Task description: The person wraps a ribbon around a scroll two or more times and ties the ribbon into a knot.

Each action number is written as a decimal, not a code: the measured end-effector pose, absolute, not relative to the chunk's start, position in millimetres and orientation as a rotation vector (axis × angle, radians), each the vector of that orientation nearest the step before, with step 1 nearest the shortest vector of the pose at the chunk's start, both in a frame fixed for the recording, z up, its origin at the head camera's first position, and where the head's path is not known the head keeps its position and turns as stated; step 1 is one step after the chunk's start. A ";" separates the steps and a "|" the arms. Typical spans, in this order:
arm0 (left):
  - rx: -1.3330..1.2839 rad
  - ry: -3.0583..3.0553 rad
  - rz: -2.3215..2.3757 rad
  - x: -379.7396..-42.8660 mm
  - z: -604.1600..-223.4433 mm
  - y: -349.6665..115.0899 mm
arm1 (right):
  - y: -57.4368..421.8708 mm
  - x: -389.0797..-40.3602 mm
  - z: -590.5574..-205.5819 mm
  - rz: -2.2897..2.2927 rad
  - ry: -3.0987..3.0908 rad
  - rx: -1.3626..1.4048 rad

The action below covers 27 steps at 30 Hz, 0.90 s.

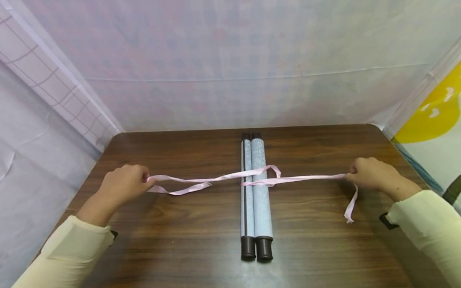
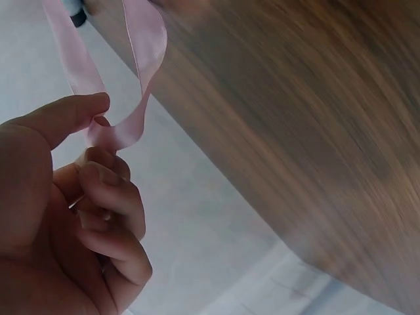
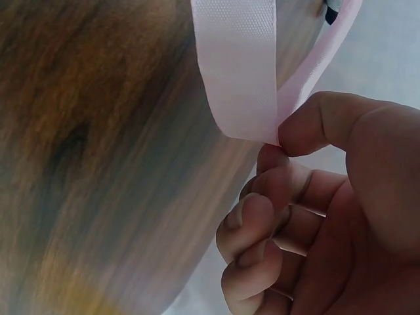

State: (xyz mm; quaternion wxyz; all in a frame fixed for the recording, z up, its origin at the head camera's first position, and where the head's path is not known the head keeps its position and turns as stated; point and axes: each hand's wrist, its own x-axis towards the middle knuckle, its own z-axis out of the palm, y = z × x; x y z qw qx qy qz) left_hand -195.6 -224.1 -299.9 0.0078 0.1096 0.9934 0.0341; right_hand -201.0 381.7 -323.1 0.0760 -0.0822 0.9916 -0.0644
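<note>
A light-blue rolled scroll (image 1: 262,212) with dark brown end caps lies lengthwise on the table, its two rolls side by side. Around its middle runs a pink ribbon (image 1: 230,176), which crosses the top and makes a loose loop at the right side. My left hand (image 1: 124,186) pinches one end section between thumb and forefinger, with the tail folding back toward the scroll. Out to the right, my right hand (image 1: 372,178) pinches the other section, drawn nearly straight, its short tail hanging below. Both wrist views show the ribbon between thumb (image 3: 312,125) and forefinger, other fingers curled.
The brown wooden table (image 1: 201,240) has rounded far corners. Pale curtain-like sheeting (image 1: 230,72) hangs right behind its far edge, and more white sheeting covers the left side. A yellow printed shape (image 1: 432,116) shows at the right.
</note>
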 end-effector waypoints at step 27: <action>0.400 3.190 0.020 -193.9 -290.9 -187.5 | 310.7 -201.2 -316.0 -0.258 3.063 -0.523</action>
